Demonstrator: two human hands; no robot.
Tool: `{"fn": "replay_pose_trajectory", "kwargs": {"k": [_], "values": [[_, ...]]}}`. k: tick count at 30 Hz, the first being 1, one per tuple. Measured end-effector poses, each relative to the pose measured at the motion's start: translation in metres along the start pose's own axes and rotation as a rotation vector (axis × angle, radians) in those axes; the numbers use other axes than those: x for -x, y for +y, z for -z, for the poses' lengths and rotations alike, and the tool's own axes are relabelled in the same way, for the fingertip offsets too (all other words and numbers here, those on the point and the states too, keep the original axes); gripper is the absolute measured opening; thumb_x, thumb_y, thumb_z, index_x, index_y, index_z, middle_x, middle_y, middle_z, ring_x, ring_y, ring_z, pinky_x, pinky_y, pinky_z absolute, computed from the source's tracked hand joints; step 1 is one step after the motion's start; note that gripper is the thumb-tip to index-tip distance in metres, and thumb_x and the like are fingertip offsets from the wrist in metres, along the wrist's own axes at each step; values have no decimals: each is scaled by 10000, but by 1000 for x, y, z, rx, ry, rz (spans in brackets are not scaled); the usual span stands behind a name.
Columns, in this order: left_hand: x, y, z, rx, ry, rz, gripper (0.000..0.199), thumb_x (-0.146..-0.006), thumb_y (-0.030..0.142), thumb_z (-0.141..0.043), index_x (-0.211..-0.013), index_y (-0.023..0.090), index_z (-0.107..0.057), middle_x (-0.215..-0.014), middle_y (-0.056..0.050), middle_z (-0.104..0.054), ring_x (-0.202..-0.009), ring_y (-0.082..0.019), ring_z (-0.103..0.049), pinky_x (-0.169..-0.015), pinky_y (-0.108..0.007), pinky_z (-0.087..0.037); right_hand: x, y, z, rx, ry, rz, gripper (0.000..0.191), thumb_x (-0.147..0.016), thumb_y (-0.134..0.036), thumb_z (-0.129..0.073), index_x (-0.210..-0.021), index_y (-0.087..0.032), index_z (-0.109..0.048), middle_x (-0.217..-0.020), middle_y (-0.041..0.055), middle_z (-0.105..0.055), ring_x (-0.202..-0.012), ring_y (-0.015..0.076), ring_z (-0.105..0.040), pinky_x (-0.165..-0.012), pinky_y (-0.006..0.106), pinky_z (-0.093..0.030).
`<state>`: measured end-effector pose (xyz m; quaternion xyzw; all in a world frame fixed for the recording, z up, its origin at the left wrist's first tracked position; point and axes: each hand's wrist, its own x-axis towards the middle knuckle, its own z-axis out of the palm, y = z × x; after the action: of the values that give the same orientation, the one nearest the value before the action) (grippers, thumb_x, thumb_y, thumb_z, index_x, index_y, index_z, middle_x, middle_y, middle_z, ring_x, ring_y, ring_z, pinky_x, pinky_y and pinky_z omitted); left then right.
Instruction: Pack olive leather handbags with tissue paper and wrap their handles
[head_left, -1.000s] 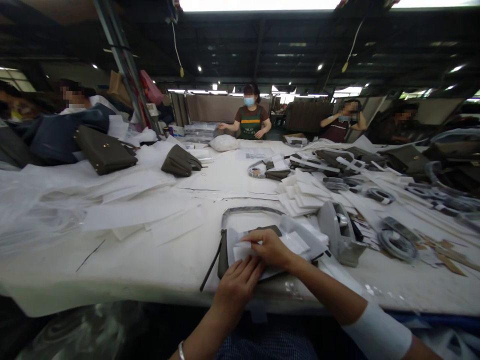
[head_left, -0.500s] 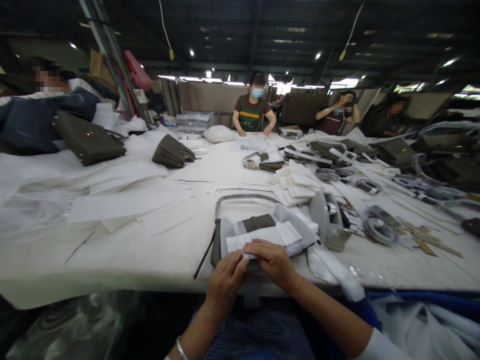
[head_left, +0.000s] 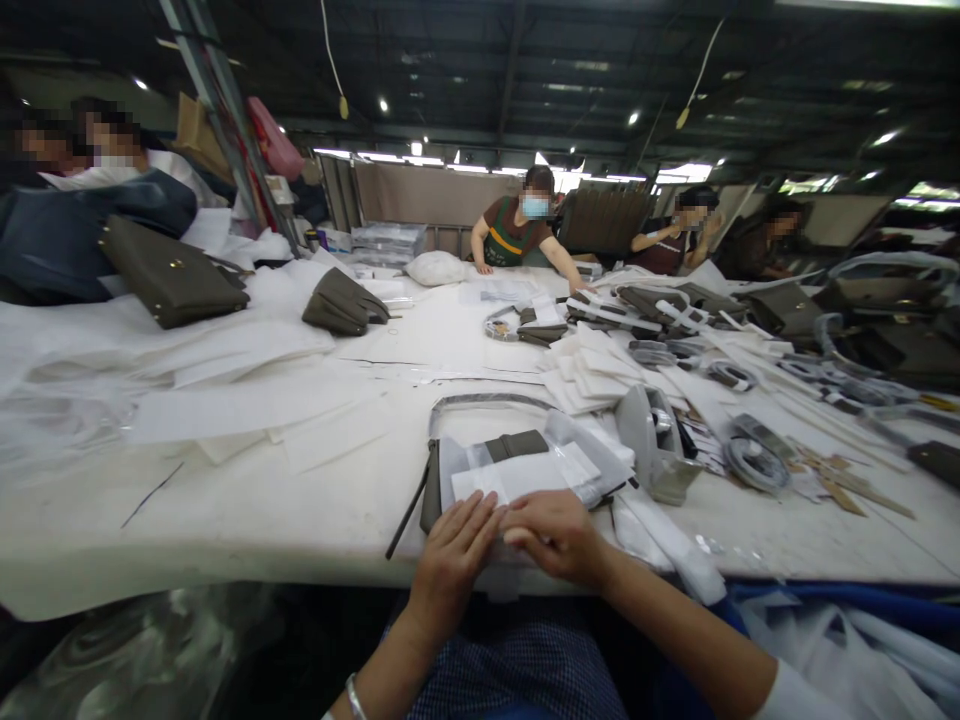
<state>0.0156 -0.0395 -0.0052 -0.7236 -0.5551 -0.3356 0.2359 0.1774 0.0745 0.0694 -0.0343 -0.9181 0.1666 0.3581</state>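
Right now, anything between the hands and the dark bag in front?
Just the white sheet over part of the bag; left hand and right hand are at its near edge. The grey dispenser stands off to the right.

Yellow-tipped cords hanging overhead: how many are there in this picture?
2. The left cord hangs to the left of the co-worker in a green apron; the right cord hangs to that person's right in the picture. Others may be hidden in the dim ceiling.
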Motion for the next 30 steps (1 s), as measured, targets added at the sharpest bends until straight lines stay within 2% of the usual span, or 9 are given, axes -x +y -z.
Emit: {"fn": "replay_pose_trajectory", "kwargs": {"k": [2,3,6,8,13,18,22,26,30], "values": [[1,-1,-1,-14,-9,-9,413,-996,168,-444,-1405,187,-499,-1390,-63,-579,-1304,-218,-519,-1080,-391,-458,-20,17,3,130,-10,-143,202,-977,-279,-525,-1006,-204,-710,-954,49,-764,-922,175,-703,-938,316,-520],[2,-1,-1,-20,-18,-9,417,-997,161,-437,-1408,186,-496,-1406,-61,-564,-1304,-215,-519,-1086,-389,-454,-30,28,2,214,-77,-225,229,-984,-288,-510,-1078,-197,-698,-1068,69,-747,-1016,193,-679,-997,352,-481],[4,-1,-3,-37,-35,-7,423,-993,166,-448,-1414,191,-491,-1430,-56,-538,-1305,-211,-520,-1090,-383,-455,-56,59,-8,396,-454,-420,334,-998,-323,-468,-1246,-173,-634,-1298,120,-645,-1229,245,-571,-1093,448,-365],[4,-2,-3,-40,-29,-13,422,-994,170,-449,-1413,190,-492,-1424,-57,-544,-1300,-208,-525,-1090,-380,-458,-69,74,-17,426,-634,-457,333,-1001,-330,-449,-1195,-172,-669,-1258,129,-668,-1216,266,-582,-1087,478,-345],[3,-3,-3,-32,7,-22,416,-992,166,-459,-1405,188,-501,-1401,-69,-566,-1280,-199,-544,-1079,-365,-473,-90,81,-33,427,-797,-444,359,-994,-306,-436,-929,-169,-761,-1043,134,-749,-1057,279,-666,-1044,451,-359],[4,-4,-2,-30,15,-21,419,-989,151,-460,-1405,184,-501,-1391,-67,-575,-1274,-197,-550,-1082,-364,-469,-103,71,-50,433,-843,-426,395,-995,-315,-426,-875,-152,-765,-1001,146,-754,-1012,266,-680,-1041,403,-361],[4,-4,-2,-41,16,-25,417,-984,159,-478,-1399,187,-507,-1379,-64,-587,-1260,-193,-562,-1077,-362,-474,-97,60,-56,424,-823,-381,358,-1008,-250,-397,-1008,-126,-733,-1089,154,-732,-1080,252,-658,-1115,435,-287],[4,-3,-3,-32,24,-17,401,-986,143,-466,-1379,195,-528,-1353,-42,-611,-1250,-191,-569,-1073,-365,-473,-75,46,-42,371,-764,-318,339,-1017,-222,-378,-1207,-138,-646,-1263,142,-661,-1251,248,-558,-1139,477,-270],[5,-4,-4,-30,23,-31,410,-991,144,-453,-1394,198,-509,-1338,-43,-623,-1227,-184,-588,-1059,-360,-481,-43,29,-18,220,-643,-302,347,-1010,-217,-385,-1232,-160,-645,-1285,117,-654,-1275,240,-543,-1099,434,-369]]}}
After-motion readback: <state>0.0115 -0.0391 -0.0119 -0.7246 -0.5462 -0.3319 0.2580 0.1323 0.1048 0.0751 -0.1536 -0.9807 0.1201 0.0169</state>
